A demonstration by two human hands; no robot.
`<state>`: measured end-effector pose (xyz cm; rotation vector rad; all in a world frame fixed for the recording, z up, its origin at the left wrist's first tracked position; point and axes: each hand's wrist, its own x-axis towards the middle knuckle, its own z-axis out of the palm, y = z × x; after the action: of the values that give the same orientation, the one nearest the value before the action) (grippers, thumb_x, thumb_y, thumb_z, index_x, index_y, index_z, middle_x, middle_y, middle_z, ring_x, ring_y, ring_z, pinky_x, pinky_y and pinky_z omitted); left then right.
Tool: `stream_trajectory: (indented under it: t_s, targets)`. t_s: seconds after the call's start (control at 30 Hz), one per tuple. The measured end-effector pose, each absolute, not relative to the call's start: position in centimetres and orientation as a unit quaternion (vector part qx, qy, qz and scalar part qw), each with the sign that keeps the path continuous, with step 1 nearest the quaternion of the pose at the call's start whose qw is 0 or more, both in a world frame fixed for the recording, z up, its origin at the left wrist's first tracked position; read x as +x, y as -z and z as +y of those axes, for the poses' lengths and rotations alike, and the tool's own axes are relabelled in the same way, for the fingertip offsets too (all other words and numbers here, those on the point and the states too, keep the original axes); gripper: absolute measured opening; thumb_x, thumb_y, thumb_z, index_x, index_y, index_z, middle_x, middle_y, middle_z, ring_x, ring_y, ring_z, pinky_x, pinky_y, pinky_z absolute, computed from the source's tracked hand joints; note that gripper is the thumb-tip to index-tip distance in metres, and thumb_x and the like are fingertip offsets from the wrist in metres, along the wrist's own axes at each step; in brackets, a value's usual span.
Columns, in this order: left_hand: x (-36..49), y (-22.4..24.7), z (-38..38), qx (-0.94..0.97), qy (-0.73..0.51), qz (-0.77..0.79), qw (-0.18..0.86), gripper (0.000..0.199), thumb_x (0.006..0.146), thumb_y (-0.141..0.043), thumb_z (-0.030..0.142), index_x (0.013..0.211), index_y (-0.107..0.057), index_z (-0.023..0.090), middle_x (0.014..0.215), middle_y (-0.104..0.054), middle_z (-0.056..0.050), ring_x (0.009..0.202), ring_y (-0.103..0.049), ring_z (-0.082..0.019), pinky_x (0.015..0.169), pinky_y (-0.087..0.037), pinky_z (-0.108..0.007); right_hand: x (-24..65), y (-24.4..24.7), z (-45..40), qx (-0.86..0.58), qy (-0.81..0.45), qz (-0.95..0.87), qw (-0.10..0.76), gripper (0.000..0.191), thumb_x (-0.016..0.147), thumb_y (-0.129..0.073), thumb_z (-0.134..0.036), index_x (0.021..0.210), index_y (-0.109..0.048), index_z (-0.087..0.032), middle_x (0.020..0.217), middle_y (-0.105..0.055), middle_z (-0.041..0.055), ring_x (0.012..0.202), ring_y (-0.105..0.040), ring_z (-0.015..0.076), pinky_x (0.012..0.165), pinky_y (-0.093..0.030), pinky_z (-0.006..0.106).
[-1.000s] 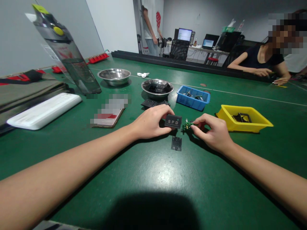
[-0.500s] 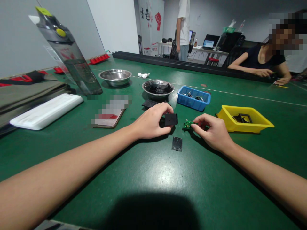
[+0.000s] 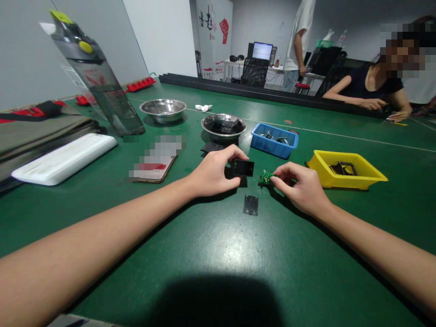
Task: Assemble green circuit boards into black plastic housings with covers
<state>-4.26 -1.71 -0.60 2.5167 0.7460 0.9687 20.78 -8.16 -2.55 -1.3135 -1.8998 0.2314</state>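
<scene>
Now the black case [image 3: 244,168] has just been turned in the left hand [image 3: 214,172], so that what looks like its hollow side, rather than the lettered face, is toward the head camera. That seems to leave its inside in view, with the case and the green circuit board [image 3: 265,178] held apart. The left hand pinches the case between thumb and fingers; the right hand [image 3: 304,186] grips the board in its fingertips, just right of the case.

Counted, there is one case, one board and one flat black plate [image 3: 251,205] lying nearer the wearer, between the hands. Beyond the left hand are two metal bowls, one empty-looking [image 3: 163,119] and one with black pieces [image 3: 229,127], too overlapped to count. One blue bin [image 3: 272,149] with small parts sits beyond the right hand, and one yellow bin [image 3: 347,181] to its right. Left of the left hand are one phone [image 3: 155,173] and one bottle [image 3: 112,100].
</scene>
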Motion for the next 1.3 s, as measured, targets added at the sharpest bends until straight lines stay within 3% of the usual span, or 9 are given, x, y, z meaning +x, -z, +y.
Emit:
stream_trajectory:
  t_s: [0.57,0.87,1.3]
  targets:
    - [-4.30,0.60,-1.53,0.902,-0.353,0.217,0.122,0.024,0.078,-0.070,0.017,0.100,-0.062,0.015,0.099,-0.066,-0.005,0.091,-0.063,-0.018,0.083,-0.052,-0.030,20.82,2.61,-8.12,-0.515,-0.096,-0.752,0.399,0.010,0.084,-0.068,-0.027,0.081,-0.067,-0.018,0.065,-0.063,0.0001,0.056,-0.057,0.0133,0.055,-0.044,0.025]
    - [-4.21,0.47,-1.75,0.904,-0.334,0.224,0.143,0.031,0.080,-0.077,0.035,0.100,-0.064,0.014,0.093,-0.072,-0.004,0.084,-0.068,-0.017,0.077,-0.053,-0.028,20.76,2.55,-8.16,-0.513,-0.094,-0.755,0.397,0.009,0.084,-0.067,-0.026,0.081,-0.067,-0.017,0.064,-0.062,-0.0006,0.055,-0.056,0.0126,0.054,-0.043,0.024]
    - [-4.37,0.71,-1.57,0.916,-0.319,0.208,0.127,0.027,0.081,-0.073,0.028,0.103,-0.063,0.015,0.098,-0.071,-0.006,0.090,-0.068,-0.019,0.082,-0.053,-0.029,20.83,2.60,-8.18,-0.512,-0.098,-0.756,0.396,0.010,0.084,-0.068,-0.027,0.081,-0.067,-0.017,0.065,-0.063,-0.0006,0.055,-0.056,0.0125,0.053,-0.043,0.024]
